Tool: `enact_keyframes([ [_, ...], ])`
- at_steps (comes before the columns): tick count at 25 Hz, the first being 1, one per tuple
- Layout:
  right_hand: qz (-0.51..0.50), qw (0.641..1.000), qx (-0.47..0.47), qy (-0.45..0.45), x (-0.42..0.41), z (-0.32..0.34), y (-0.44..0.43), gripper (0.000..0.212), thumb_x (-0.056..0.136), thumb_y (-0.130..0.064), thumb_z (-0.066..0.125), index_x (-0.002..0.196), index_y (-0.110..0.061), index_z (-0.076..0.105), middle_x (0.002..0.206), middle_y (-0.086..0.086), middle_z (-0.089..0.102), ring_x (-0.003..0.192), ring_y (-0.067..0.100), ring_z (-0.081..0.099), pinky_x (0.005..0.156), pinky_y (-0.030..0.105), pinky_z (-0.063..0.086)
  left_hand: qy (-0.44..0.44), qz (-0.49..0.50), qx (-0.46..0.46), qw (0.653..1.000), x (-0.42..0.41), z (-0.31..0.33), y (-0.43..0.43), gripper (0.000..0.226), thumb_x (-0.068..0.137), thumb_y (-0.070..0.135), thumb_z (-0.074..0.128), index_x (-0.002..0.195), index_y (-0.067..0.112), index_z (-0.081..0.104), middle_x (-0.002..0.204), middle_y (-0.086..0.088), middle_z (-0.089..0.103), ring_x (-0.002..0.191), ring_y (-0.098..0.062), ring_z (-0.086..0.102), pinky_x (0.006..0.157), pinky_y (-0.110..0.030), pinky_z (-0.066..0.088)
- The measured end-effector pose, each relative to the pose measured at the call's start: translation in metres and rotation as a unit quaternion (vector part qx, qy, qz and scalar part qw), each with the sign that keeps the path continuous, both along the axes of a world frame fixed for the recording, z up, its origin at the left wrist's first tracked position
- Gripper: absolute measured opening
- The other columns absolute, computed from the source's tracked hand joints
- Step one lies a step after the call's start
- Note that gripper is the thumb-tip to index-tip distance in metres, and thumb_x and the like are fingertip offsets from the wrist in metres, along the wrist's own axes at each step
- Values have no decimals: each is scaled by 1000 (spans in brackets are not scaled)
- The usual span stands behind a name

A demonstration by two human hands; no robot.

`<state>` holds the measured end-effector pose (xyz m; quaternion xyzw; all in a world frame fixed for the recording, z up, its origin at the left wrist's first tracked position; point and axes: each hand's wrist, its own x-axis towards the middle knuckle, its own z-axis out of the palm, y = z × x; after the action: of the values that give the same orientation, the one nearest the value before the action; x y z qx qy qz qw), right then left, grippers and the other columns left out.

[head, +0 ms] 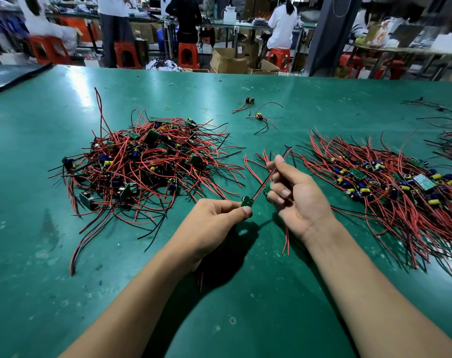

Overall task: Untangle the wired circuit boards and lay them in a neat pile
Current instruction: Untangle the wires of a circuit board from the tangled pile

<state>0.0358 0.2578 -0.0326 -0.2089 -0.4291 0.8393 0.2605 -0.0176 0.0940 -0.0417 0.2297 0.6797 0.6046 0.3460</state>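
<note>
Over the near part of the green table (64, 280), reaching in with both bare forearms from the bottom edge. Pinching a small board (246, 203) with the left hand (214, 215), thumb and curled forefinger clamped on its lower end, holding it clear of the table. Gripping that board's red and black wires (265, 178) with the right hand (294, 195), thumb and forefinger closed on them near their free ends, holding them taut in a slanted line up from the board. Curling the right hand's other fingers round what looks like another board (266, 190), hard to tell, with red wires dangling below the palm. Holding the two hands near each other, not touching. Further out on the left, lying heaped in a jumbled tangle (142, 164) of boards and wires. Further out on the right, lying in a flatter pile (387, 184), wires combed roughly one way. Beyond these, sitting apart from both heaps: a loose board (258, 116), a second loose board (249, 100) and a yellow rubber band (167, 107). Past the far edge, working among orange stools (187, 56) and boxes (227, 60): blurred people (283, 24)
</note>
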Motion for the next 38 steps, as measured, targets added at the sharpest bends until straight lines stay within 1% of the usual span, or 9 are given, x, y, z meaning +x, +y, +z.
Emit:
enact_keyframes([
  [4,-47,998,-21,29,1,2,7,17,94,-12,63,78,-12,59,62,-2,51,36,1,29,35,14,24,-5,-15,-18,1000,-2,2,-3,16,92,24,66,90,11,74,44,10,33,37,-7,22,37,-15,19],
  [8,-140,988,68,11,1,-2,14,23,89,-1,69,74,-15,58,63,-2,58,36,3,30,37,15,25,-16,-40,-24,999,-3,4,-5,18,92,23,65,92,7,73,47,7,26,39,-7,18,36,-15,19],
  [14,-196,968,154,-29,1,-10,13,11,89,-1,70,86,-12,70,67,-7,64,39,6,33,39,18,30,-18,-54,-21,998,-2,5,-6,15,92,21,65,85,10,72,53,2,23,42,-10,17,37,-16,17],
  [20,-206,958,187,-63,3,-8,13,10,92,-4,66,95,-13,71,71,-4,61,39,1,37,38,15,34,-13,-56,-30,998,-2,5,-6,20,92,22,65,92,2,71,52,3,23,43,-11,17,37,-16,18],
  [24,-194,955,206,-85,2,-7,13,16,94,-3,62,91,-15,72,72,-3,60,40,-2,44,40,9,33,-18,-56,-32,998,-2,6,-6,15,92,21,65,84,10,72,52,3,23,42,-11,17,37,-16,18],
  [29,-200,959,181,-84,6,-4,17,10,96,-11,64,91,-14,72,74,4,61,36,3,28,34,15,25,-35,-58,-26,997,-3,6,-6,16,92,20,65,80,12,71,53,3,22,42,-10,17,36,-15,18],
  [33,-209,956,190,-74,5,-6,15,11,96,-9,63,90,-14,71,78,5,62,37,2,31,33,14,29,-39,-55,-24,997,-3,4,-5,16,91,21,66,79,13,71,51,4,24,41,-9,17,37,-15,18],
  [36,-183,965,171,-73,6,-5,15,8,96,-19,67,90,-14,69,76,-2,66,36,4,30,34,16,24,-51,-36,-13,998,-4,3,-6,15,91,22,66,85,11,72,51,5,26,40,-8,18,38,-15,18],
  [38,-157,971,162,-75,7,-5,16,14,95,-24,68,88,-12,68,82,-1,68,36,5,30,35,16,24,-64,-10,6,998,-5,0,-6,17,91,24,65,86,9,70,51,4,26,39,-8,18,38,-15,18],
])
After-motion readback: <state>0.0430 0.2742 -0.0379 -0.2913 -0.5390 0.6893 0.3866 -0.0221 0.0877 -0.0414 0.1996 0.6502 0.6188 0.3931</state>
